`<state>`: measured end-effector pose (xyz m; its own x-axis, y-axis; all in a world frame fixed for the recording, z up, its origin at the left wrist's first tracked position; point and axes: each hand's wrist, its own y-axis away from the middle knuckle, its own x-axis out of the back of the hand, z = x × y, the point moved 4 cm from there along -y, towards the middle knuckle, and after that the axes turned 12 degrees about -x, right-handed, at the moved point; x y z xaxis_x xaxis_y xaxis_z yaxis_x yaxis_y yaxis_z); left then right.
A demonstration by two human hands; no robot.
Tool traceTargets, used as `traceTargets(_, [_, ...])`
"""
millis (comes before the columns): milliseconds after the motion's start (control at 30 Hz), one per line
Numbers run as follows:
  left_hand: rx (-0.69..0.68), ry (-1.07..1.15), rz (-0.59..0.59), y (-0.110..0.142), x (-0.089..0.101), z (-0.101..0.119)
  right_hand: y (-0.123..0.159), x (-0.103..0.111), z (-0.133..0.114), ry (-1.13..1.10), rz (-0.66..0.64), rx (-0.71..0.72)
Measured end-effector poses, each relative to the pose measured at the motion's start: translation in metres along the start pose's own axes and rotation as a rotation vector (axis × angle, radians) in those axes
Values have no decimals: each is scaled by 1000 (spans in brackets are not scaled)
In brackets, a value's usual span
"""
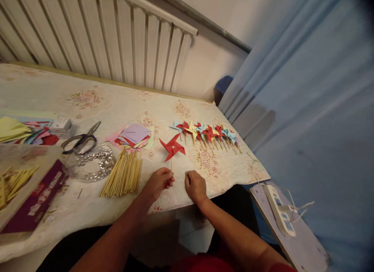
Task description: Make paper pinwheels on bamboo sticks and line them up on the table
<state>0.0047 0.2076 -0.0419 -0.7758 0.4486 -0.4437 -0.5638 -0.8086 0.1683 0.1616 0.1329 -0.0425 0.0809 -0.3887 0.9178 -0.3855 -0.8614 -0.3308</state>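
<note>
My left hand is closed in a pinch on the thin wooden stick of a red paper pinwheel, which stands up over the table just beyond my fingers. My right hand rests close beside it near the table's front edge, fingers curled into a loose fist with nothing visible in them. A row of several finished pinwheels in red, blue and yellow lies further back to the right. A bundle of bare wooden sticks lies to the left of my left hand.
Coloured paper squares, scissors, a clear dish of small shiny pieces and a box with more sticks sit at left. A radiator runs behind the table. A power strip lies on a board at right.
</note>
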Motion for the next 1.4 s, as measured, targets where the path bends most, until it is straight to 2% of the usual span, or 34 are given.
traceTargets(1400, [-11, 6, -4, 1, 1, -1, 0, 1, 0, -10, -4, -2])
